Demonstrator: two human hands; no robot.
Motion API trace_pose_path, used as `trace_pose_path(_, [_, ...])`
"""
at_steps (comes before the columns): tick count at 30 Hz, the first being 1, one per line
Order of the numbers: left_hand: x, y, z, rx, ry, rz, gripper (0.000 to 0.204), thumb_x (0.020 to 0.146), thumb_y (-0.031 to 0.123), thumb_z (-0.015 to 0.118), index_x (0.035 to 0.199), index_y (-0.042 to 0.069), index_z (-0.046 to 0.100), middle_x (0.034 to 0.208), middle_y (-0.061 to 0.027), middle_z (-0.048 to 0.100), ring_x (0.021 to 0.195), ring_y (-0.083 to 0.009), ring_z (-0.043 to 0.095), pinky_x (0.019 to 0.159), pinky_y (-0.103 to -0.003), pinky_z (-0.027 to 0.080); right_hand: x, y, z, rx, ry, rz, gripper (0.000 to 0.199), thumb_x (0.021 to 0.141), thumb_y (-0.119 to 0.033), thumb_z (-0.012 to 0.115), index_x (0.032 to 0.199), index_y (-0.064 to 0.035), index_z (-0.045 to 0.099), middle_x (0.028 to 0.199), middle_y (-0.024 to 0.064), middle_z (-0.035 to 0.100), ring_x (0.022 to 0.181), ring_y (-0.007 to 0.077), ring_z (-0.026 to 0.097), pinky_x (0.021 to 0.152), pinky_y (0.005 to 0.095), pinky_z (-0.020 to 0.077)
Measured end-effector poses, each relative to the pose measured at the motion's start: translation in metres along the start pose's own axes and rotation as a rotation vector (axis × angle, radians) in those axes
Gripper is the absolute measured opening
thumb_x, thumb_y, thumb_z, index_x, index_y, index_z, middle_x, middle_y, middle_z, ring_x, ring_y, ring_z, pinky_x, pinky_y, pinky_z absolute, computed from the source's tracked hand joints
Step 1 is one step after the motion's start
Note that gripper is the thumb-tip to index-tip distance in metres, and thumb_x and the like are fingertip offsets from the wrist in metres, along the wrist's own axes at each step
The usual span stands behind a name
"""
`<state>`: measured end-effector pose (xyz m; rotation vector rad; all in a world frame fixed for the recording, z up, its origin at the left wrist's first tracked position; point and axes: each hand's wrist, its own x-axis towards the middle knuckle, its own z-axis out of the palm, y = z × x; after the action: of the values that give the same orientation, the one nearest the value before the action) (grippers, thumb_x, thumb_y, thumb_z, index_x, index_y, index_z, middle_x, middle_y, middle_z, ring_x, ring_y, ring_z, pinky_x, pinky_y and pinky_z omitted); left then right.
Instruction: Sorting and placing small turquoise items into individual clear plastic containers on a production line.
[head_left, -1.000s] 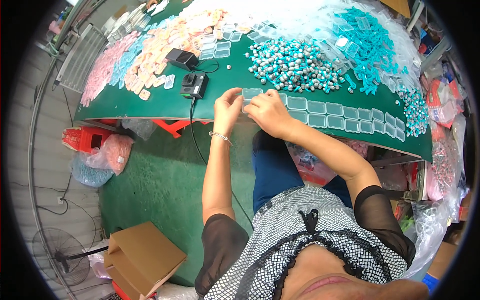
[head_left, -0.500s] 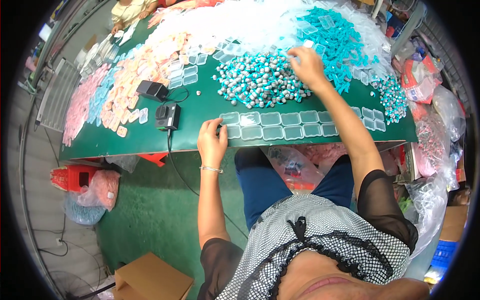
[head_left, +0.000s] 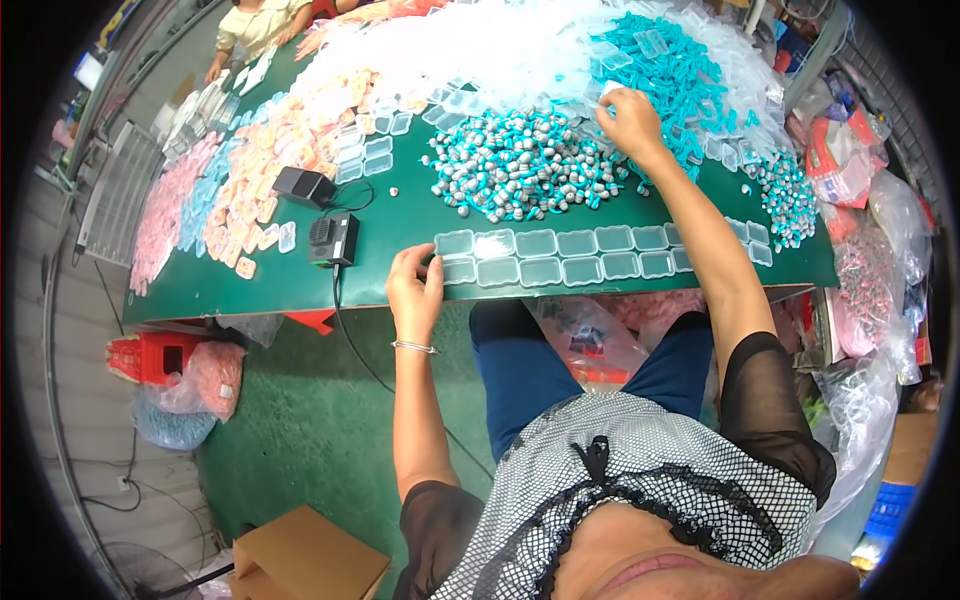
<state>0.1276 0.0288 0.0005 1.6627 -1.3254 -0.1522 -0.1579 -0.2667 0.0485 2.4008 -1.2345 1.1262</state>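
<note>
Two joined rows of clear, shallow plastic cases [head_left: 541, 272] run along the front edge of the green table. At their left end is my left hand [head_left: 412, 290], its thumb and fingers apart against the end cases. My right hand [head_left: 634, 122] reaches over the table between a heap of small grey-and-teal striped pieces [head_left: 520, 165] and a pile of teal plastic pieces [head_left: 690, 85]. Its fingertips are bent together in a pinch; what they hold, if anything, is hidden. A small white piece [head_left: 611, 88] shows just beyond them. My right forearm covers part of the case rows.
Left of the cases are a black box [head_left: 334, 240] with a cable and another dark device [head_left: 303, 186]. Peach [head_left: 290, 150], blue and pink piles lie farther left. Clear plastic [head_left: 480, 50] covers the back. A co-worker's arms [head_left: 290, 30] are at the far left.
My right hand has moved right, from the edge of the striped heap toward the teal pile. My left hand remains at the left end of the cases. The view has shifted slightly.
</note>
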Motion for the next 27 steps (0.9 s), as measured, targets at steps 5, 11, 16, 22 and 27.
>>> trace_pose_path(5, [0.0,0.004,-0.002,-0.029,0.062,0.014,0.018,0.079,0.002,0.065,0.097,0.002,0.065,0.096,-0.0121,0.063,0.064,-0.0174,0.059,0.06,-0.03,0.049,0.004,0.003,-0.021,0.27,0.095,0.215,0.017,0.077,-0.022,0.065,0.082,-0.007,0.07,0.078,0.0104,0.069,0.068,0.027,0.066,0.065,0.0357,0.0522])
trace_pose_path(11, [0.015,0.048,0.001,-0.179,0.091,0.06,0.022,0.079,-0.001,0.066,0.1,0.004,0.066,0.099,-0.0097,0.062,0.073,-0.0142,0.061,0.059,-0.026,0.049,-0.013,-0.028,-0.048,0.785,-0.094,0.437,0.014,0.079,-0.014,0.067,0.087,-0.0021,0.07,0.073,0.003,0.068,0.064,0.0086,0.061,0.061,0.0235,0.0489])
trace_pose_path(16, [0.011,0.099,0.015,-0.37,0.076,0.098,0.035,0.079,0.006,0.073,0.112,0.004,0.062,0.098,-0.0057,0.061,0.07,-0.0068,0.055,0.053,-0.019,0.045,-0.041,-0.132,-0.068,0.848,-0.122,0.243,0.007,0.08,-0.007,0.063,0.084,-0.0022,0.065,0.069,0.0027,0.064,0.06,0.0074,0.057,0.056,0.0242,0.0463])
trace_pose_path(22, [-0.004,0.088,0.017,-0.161,0.047,0.077,0.049,0.071,0.015,0.081,0.116,0.008,0.061,0.105,-0.0097,0.054,0.079,-0.0137,0.059,0.057,-0.024,0.049,-0.068,-0.193,-0.064,0.744,-0.164,0.079,0.01,0.075,-0.004,0.06,0.084,-0.0061,0.058,0.07,0.0111,0.062,0.061,0.026,0.063,0.055,0.0364,0.0492])
trace_pose_path(27, [-0.012,0.072,-0.021,0.04,0.051,0.079,0.044,0.072,0.012,0.077,0.114,0.01,0.062,0.122,-0.0186,0.046,0.087,-0.0263,0.06,0.07,-0.034,0.051,-0.074,-0.232,-0.053,0.862,-0.259,0.045,0.013,0.077,0.0,0.057,0.09,-0.0027,0.056,0.069,0.008,0.06,0.058,0.0142,0.059,0.054,0.0296,0.0472])
